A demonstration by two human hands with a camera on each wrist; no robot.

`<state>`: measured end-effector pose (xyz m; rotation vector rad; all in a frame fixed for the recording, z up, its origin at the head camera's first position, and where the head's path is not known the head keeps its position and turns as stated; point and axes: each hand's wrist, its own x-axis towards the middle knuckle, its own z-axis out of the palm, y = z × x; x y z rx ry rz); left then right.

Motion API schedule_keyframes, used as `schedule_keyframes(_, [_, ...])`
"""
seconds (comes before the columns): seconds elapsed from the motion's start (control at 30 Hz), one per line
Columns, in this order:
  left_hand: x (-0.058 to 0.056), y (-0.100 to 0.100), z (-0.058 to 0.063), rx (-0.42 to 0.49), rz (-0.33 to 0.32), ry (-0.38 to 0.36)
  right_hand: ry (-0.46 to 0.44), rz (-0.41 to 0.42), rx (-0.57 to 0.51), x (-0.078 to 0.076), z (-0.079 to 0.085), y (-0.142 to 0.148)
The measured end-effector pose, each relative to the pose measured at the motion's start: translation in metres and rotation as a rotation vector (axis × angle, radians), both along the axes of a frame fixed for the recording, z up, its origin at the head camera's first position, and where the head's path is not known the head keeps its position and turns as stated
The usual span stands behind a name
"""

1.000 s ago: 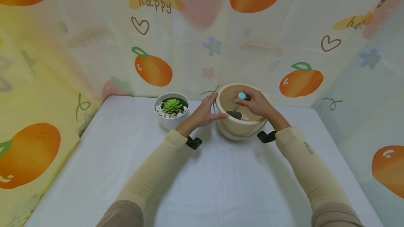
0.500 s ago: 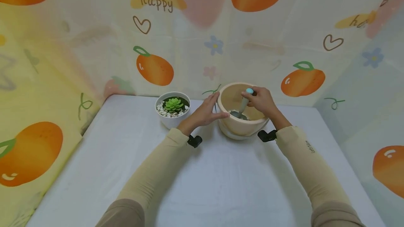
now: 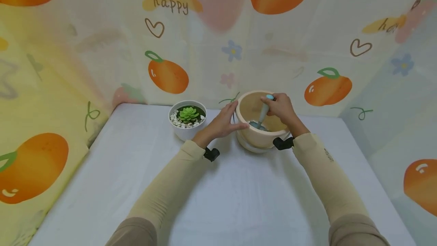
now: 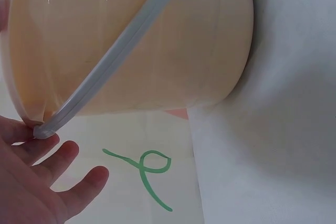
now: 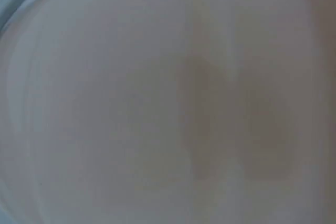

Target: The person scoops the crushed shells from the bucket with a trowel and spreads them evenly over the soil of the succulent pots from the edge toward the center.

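1. Head: my right hand (image 3: 284, 110) gripped the scoop (image 3: 263, 114) inside the bucket (image 3: 257, 139); hard levering seemed liable to tip it.
2. Left wrist: my left hand (image 4: 39, 182), fingers spread, touched the rim (image 4: 14, 87); such bracing risked slippage.
3. Right wrist: grip indiscernible.

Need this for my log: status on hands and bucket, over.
Left hand touching bucket. Right hand gripping scoop, lower end inside bucket. Potted succulent left of bucket, not blocking.

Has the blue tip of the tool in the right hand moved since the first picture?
Yes: in the head view, the blue tip has shifted slightly right and up, nearer the orange printed right of the bucket.
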<state>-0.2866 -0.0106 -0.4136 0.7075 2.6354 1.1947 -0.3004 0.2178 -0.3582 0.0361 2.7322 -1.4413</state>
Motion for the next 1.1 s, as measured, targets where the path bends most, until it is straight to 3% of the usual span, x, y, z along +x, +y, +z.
schedule_keyframes(0.23, [0.0, 0.002, 0.001, -0.017, -0.009, -0.005, -0.051, -0.053, -0.14, -0.002, -0.004, 0.012])
schedule_keyframes(0.47, [0.001, 0.002, 0.004, -0.018, -0.011, 0.013, -0.069, -0.088, -0.131, -0.003, -0.004, 0.009])
schedule_keyframes(0.63, [0.0, 0.003, 0.001, -0.01, -0.014, 0.005, -0.117, -0.162, -0.268, 0.0, 0.0, 0.013])
schedule_keyframes(1.1, [-0.001, -0.001, 0.001, 0.012, -0.001, 0.026, -0.137, -0.292, -0.489, 0.003, 0.013, 0.024])
